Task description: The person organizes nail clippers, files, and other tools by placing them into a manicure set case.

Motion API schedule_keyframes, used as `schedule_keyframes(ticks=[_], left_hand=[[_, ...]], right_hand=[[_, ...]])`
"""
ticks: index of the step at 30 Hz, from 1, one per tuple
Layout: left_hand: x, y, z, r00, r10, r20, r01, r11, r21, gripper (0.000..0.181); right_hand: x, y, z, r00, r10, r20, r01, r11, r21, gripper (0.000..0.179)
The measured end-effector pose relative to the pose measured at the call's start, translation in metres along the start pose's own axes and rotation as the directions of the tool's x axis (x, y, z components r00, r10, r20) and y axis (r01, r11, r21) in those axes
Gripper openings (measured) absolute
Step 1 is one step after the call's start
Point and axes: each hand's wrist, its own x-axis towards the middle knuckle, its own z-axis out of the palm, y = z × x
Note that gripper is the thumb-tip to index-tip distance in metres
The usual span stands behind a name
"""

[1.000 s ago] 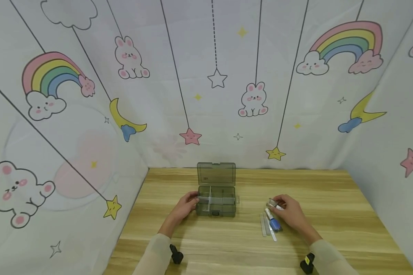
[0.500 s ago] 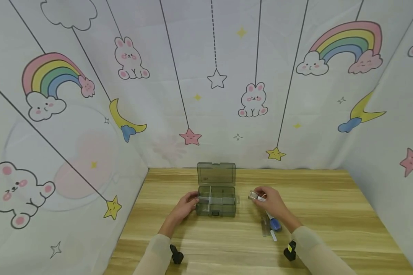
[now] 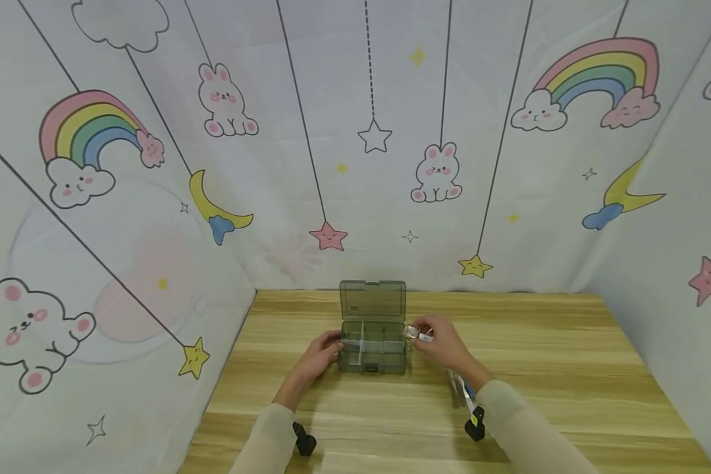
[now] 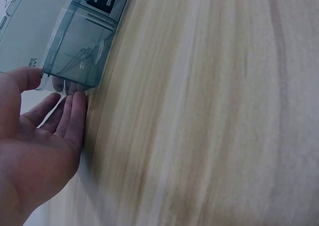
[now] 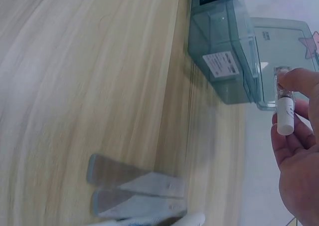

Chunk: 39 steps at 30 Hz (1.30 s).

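A translucent grey-green compartment box [image 3: 385, 364] stands on the table with its lid [image 3: 372, 300] raised. My left hand [image 3: 320, 355] holds the box's left end; in the left wrist view the thumb rests at the rim and the fingers lie against the end wall. A shiny metal item [image 4: 82, 58] shows through that wall. My right hand [image 3: 444, 341] pinches a small clear nail polish bottle [image 3: 411, 332] with a white cap [image 5: 285, 117] between thumb and fingers. The bottle overlaps the box's right rim in the head view.
Flat grey nail files [image 5: 134, 178] lie on the table right of the box, below my right forearm. Beside them a blue item [image 3: 470, 390] is mostly hidden by the wrist. A printed fabric backdrop [image 3: 296, 197] encloses the table's back and sides.
My right hand has carried the clear nail polish bottle left from beside the nail files to the box's right edge. My left hand and the box have stayed put.
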Motion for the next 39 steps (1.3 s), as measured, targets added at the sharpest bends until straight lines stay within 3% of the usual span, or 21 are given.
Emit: schedule_keyframes(ticks=[4,16,30,39], left_hand=[[-0.002,0.001,0.000,1.000,0.013,0.009,-0.013,1.000,0.006,0.049],[-0.004,0.004,-0.002,1.000,0.014,0.014,-0.014,1.000,0.014,0.049],[-0.005,0.004,-0.002,1.000,0.015,0.013,-0.015,1.000,0.016,0.048],[-0.004,0.005,-0.002,1.000,0.022,0.017,-0.023,1.000,0.010,0.049]], right_hand=[[0.006,-0.005,0.009,1.000,-0.022,-0.002,0.022,1.000,-0.013,0.027],[0.022,-0.019,0.030,0.999,0.009,0.034,-0.006,0.997,-0.074,0.023],[0.036,-0.030,0.057,0.998,-0.016,0.058,0.019,0.999,-0.044,0.026],[0.040,-0.037,0.064,0.996,0.031,0.086,-0.026,0.997,-0.069,0.027]])
